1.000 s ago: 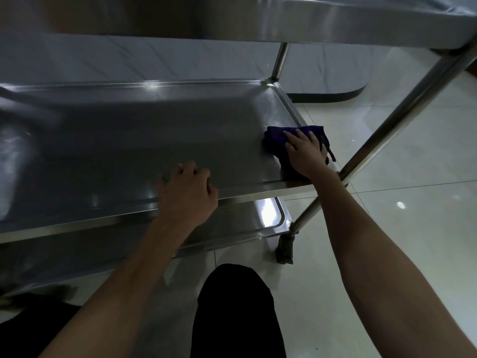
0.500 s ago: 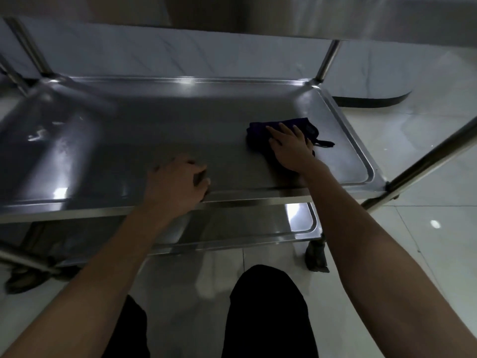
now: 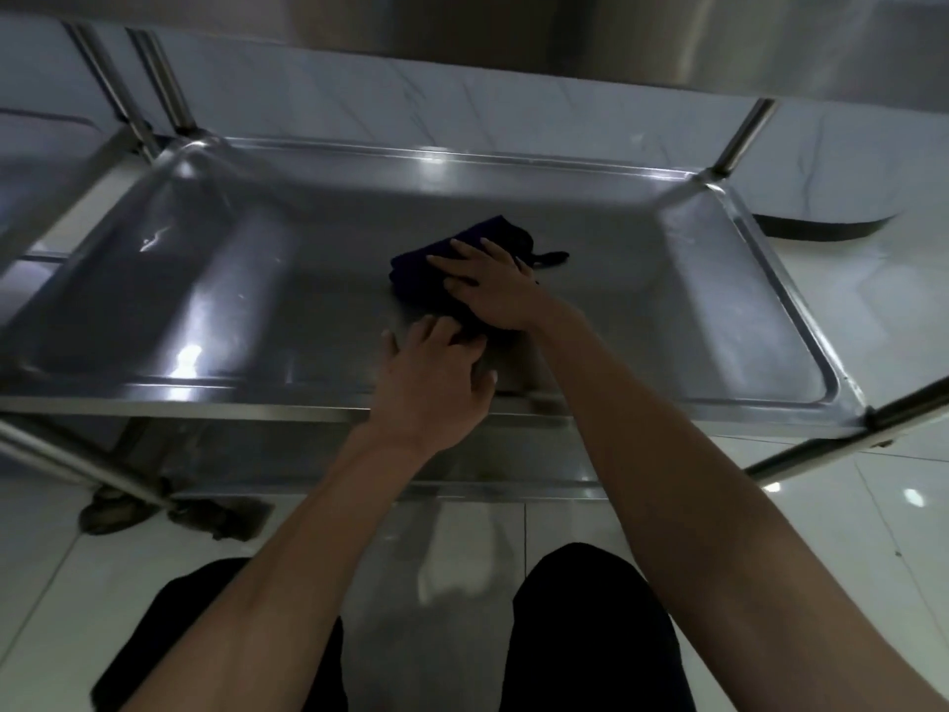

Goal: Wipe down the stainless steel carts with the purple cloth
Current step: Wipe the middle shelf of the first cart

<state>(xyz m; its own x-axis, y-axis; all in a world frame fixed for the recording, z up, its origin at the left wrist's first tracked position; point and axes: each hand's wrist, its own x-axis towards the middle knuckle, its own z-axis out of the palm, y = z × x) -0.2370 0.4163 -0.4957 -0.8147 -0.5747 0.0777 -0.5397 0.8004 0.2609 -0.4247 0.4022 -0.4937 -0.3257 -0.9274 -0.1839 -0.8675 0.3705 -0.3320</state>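
The middle shelf of a stainless steel cart (image 3: 205,280) fills the view, a shallow tray with a raised rim. A folded dark purple cloth (image 3: 426,272) lies near the shelf's middle. My right hand (image 3: 493,285) presses flat on the cloth with its fingers spread. My left hand (image 3: 434,382) rests on the shelf by its front rim, just in front of the cloth, fingers loosely bent and holding nothing.
The cart's top shelf (image 3: 667,38) hangs overhead. A lower shelf (image 3: 513,465) shows below the front rim. A second cart (image 3: 46,161) stands at the left. Slanted legs (image 3: 821,444) and casters (image 3: 108,511) stand on the white tiled floor. My knees are at the bottom.
My right hand has slid the cloth leftward from the shelf's right end to its middle. My left hand now sits closer to the cloth. The view has shifted right along the cart.
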